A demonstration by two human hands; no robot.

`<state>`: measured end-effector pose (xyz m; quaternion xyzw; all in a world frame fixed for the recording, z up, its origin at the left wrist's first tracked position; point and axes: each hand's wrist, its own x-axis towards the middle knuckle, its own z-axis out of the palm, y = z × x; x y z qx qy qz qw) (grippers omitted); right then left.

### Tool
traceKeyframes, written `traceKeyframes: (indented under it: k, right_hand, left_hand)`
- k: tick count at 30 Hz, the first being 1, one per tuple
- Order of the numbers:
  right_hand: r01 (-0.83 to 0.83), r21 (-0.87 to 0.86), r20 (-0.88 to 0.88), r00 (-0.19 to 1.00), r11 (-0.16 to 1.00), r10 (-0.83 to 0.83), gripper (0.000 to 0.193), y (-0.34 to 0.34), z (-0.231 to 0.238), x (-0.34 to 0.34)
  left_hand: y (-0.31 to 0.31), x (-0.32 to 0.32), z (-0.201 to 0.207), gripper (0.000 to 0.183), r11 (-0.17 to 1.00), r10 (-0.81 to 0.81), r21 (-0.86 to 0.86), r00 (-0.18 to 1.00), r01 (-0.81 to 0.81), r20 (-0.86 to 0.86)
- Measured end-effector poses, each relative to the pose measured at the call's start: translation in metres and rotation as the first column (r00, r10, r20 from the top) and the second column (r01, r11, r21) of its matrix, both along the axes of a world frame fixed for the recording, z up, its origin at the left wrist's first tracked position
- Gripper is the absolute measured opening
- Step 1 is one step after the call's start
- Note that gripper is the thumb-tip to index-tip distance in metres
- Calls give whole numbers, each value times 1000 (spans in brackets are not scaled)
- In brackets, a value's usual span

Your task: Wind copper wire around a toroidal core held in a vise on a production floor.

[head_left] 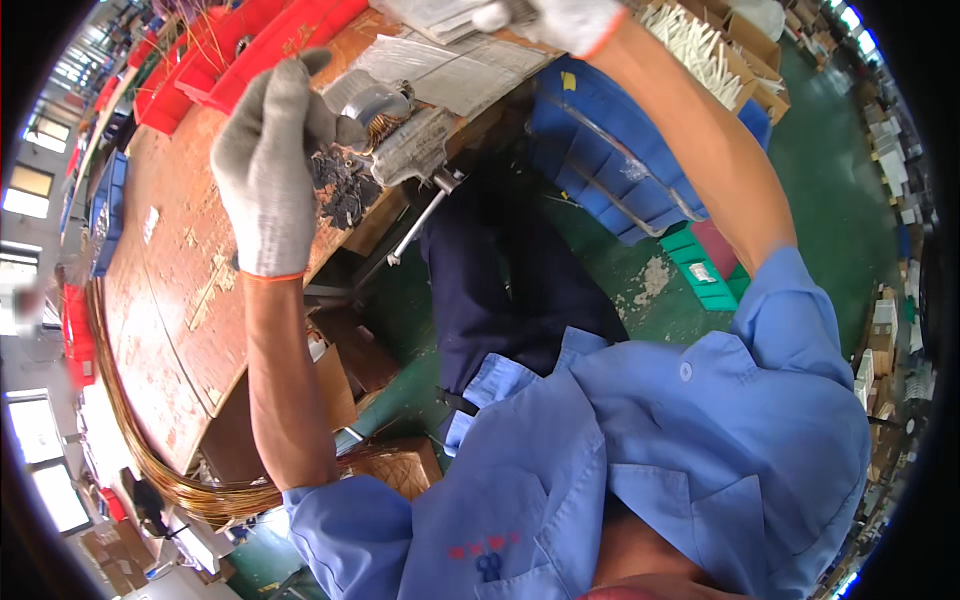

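landmark: the grey metal vise-like block [412, 148] at the table edge. a round silver part with copper windings [385, 112] sits just beyond the vise and slightly left of it, overlapping it in view; whether it is clamped or merely resting, cannot tell. the relation that matters: this wound part lies to the right of the left hand [275, 140], close by, so the left hand is clearly the nearer one. the part's long axis is hard to read; its silver body seems to run away from the vise, up and leftward. left hand, in a grey glove, is raised left of the vise, fingers bent and bunched; how far they close, and whether anything is pinched on the hidden side, cannot tell. right hand [572, 22], in a whitish glove, is well beyond the vise and to its right, cut by the upper edge, near grey flat sheets [450, 75]; its grip cannot be told either. the vise's rod handle [425, 222] slants from the block toward the wearer, down and left, past the edge of the table [170, 270]. dark scraps [345, 195] heap just left of the vise; red bins [270, 55] stand farther off, beyond and left of it. blue crate [590, 150] to the vise's right, below table level.
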<state>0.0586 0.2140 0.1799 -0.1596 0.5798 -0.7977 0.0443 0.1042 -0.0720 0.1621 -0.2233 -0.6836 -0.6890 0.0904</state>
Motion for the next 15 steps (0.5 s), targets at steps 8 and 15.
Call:
traceKeyframes:
  k: [8, 15]
  right_hand:
    - [20, -123, -241, 969, 992, -49, 29, 47, 135, 114]
    - [187, 433, -403, 915, 882, 4, 31, -51, 112, 158]
  left_hand:
    - [22, 72, -75, 48, 689, -13, 719, 990, -92, 139]
    - [3, 43, -118, 56, 230, -298, 972, 946, -55, 124]
